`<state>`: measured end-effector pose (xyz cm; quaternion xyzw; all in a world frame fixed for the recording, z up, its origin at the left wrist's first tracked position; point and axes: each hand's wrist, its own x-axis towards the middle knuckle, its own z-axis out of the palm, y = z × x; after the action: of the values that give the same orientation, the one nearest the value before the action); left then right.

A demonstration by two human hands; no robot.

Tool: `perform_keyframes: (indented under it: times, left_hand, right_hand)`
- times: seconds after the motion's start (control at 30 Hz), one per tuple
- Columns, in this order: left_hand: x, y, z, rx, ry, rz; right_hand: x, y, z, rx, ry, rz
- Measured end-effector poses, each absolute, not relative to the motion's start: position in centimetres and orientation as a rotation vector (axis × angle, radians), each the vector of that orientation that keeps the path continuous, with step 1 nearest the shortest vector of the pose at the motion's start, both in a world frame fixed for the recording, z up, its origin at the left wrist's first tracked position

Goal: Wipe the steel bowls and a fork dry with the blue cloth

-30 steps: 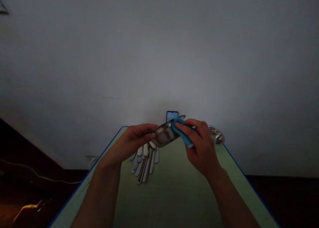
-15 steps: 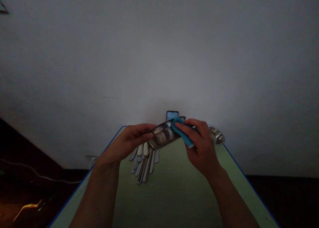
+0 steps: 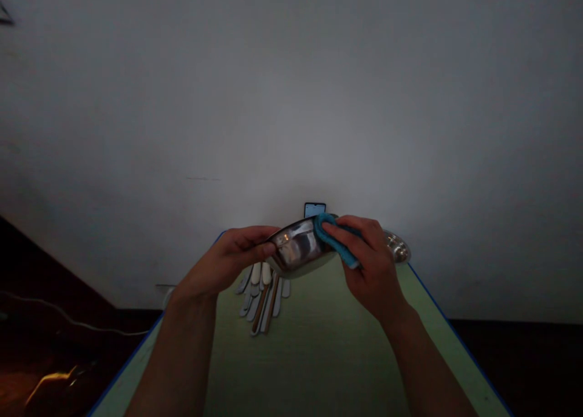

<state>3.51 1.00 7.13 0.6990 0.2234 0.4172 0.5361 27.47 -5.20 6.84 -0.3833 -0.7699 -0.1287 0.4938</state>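
My left hand [image 3: 228,262] grips the left rim of a shiny stainless steel bowl [image 3: 296,247], which is held up off the table and tilted. My right hand [image 3: 371,268] presses a blue terry cloth [image 3: 332,241] against the bowl's right side, with the fingers closed over the cloth. Below the bowl, a fan of cutlery with white and wooden handles [image 3: 262,298] lies on the table, partly hidden by the bowl. A second steel bowl [image 3: 398,247] sits at the far end, just beyond my right hand.
The green table with a blue edge [image 3: 319,356] runs away from me towards a pale wall [image 3: 291,101]. A phone [image 3: 314,210] stands at its far end, behind the bowl. A white cable [image 3: 68,323] runs across the dark floor at left.
The held bowl has rotated and now sits more level, showing more of its shiny surface. My left hand has shifted slightly left, and the cloth has slid a little along the bowl.
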Motion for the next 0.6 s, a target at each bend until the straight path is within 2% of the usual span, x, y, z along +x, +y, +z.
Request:
perform_keyframes:
  times: [0.6]
  left_hand:
    - [3.75, 0.59, 7.57, 1.466, 0.392, 0.979]
  right_hand:
    - [27.7, -5.1, 6.89, -0.92, -1.852, -0.262]
